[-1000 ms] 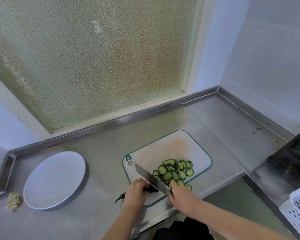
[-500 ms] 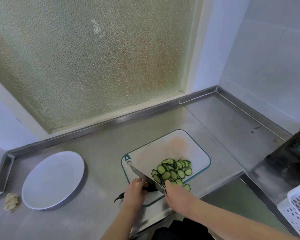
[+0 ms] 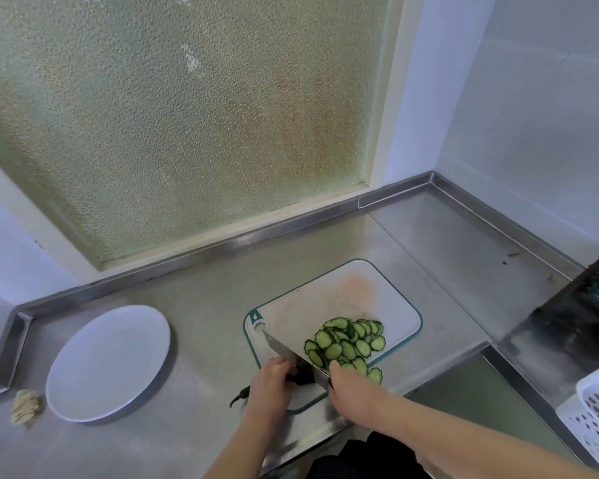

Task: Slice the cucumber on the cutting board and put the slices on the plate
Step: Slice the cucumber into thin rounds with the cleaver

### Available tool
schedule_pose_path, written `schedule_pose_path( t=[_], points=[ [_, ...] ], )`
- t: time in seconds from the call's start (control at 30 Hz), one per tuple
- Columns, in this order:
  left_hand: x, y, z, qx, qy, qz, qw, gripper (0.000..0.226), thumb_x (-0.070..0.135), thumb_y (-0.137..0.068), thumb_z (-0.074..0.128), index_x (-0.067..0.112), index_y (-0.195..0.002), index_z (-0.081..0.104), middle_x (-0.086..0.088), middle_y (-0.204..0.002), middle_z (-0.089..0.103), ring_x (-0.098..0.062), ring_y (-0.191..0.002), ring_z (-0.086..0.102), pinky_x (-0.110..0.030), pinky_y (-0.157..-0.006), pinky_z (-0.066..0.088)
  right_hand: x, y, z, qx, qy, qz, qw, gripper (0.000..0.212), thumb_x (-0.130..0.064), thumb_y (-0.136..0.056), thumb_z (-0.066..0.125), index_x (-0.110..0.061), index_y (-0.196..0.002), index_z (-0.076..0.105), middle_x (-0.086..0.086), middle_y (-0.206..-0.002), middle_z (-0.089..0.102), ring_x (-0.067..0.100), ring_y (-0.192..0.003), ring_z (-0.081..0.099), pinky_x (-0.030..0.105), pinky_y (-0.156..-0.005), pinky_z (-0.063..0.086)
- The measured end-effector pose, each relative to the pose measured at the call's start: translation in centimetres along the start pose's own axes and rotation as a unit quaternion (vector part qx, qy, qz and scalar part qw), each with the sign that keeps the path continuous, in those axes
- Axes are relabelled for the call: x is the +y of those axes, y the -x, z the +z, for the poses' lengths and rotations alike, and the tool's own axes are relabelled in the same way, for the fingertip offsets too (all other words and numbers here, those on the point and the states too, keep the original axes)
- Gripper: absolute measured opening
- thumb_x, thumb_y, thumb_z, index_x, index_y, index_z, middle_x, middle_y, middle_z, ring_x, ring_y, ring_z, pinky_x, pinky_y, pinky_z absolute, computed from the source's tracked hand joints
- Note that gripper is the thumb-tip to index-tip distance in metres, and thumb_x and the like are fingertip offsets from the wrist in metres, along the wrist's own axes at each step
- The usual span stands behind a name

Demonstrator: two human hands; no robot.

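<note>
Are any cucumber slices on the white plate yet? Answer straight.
No, the cucumber slices lie heaped at the near edge of the cutting board, and the white plate holds none.

frosted window (image 3: 173, 115) | white walls (image 3: 533, 98) | steel counter (image 3: 204, 295) | daylight

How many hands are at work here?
2. The left hand grips the knife by its handle at the board's near edge; the right hand rests beside the blade, by the nearest cucumber slices. None seem hidden.
</note>
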State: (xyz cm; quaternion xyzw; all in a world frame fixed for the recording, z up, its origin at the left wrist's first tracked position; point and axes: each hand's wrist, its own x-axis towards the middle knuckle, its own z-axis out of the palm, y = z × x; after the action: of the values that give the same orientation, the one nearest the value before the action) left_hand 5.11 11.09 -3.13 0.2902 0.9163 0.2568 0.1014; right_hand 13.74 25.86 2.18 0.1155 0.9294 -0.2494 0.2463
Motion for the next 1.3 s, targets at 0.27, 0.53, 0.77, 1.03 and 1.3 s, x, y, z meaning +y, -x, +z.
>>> schedule_pose_path(
  t=[0.27, 0.53, 0.77, 1.03, 1.3],
  points=[
    [0.2, -0.1, -0.1, 0.003, 0.002, -0.006, 1.000, 0.028, -0.004, -0.062, 0.058, 0.009, -0.086, 0.067, -0.001, -0.089, 0.066, -0.020, -0.090, 0.057, -0.028, -0.067, 0.041, 0.7, -0.3, 0.4, -0.014, -0.003, 0.006, 1.000, 0.011, -0.007, -0.095, 0.035, -0.009, -0.104, 0.041, 0.019, -0.109, 0.060, 0.025, -0.083, 0.054, 0.030, -0.056, 0.033],
    [0.1, 0.0, -0.3, -0.003, 0.006, -0.007, 1.000, 0.029, -0.001, -0.066, 0.059, 0.012, -0.091, 0.068, 0.001, -0.092, 0.064, -0.017, -0.092, 0.056, -0.023, -0.072, 0.040, 0.9, -1.1, 0.6, 0.003, -0.026, -0.009, 1.000, 0.010, -0.020, -0.099, 0.035, -0.014, -0.093, 0.030, 0.014, -0.090, 0.051, 0.021, -0.077, 0.046, 0.033, -0.058, 0.031],
    [0.4, 0.0, -0.5, -0.008, 0.001, -0.010, 1.000, 0.021, 0.000, -0.072, 0.059, 0.007, -0.090, 0.066, -0.004, -0.095, 0.063, -0.020, -0.096, 0.054, -0.020, -0.072, 0.035, 1.2, -1.1, -0.4, 0.041, -0.016, -0.020, 0.999, 0.012, -0.023, -0.099, 0.035, -0.014, -0.091, 0.030, -0.005, -0.067, 0.036, 0.023, -0.074, 0.046, 0.032, -0.060, 0.033],
    [0.6, 0.1, -0.7, -0.005, 0.002, -0.009, 1.000, 0.022, 0.000, -0.071, 0.059, 0.008, -0.090, 0.067, -0.005, -0.095, 0.063, -0.021, -0.095, 0.055, -0.020, -0.070, 0.035, 0.2, 0.6, -1.1, 0.050, -0.033, -0.038, 0.997, 0.013, -0.023, -0.099, 0.037, -0.014, -0.091, 0.031, -0.006, -0.067, 0.035, 0.016, -0.060, 0.039, 0.031, -0.051, 0.028],
    [0.2, 0.0, -0.5, -0.013, 0.014, -0.008, 1.000, 0.024, -0.002, -0.066, 0.060, 0.008, -0.087, 0.068, -0.004, -0.095, 0.064, -0.023, -0.093, 0.057, -0.027, -0.071, 0.041, -0.4, 1.7, -1.6, 0.034, -0.043, -0.037, 0.998, 0.011, -0.020, -0.099, 0.036, -0.014, -0.092, 0.031, -0.007, -0.068, 0.035, 0.013, -0.063, 0.039, 0.030, -0.056, 0.031]
  ],
)
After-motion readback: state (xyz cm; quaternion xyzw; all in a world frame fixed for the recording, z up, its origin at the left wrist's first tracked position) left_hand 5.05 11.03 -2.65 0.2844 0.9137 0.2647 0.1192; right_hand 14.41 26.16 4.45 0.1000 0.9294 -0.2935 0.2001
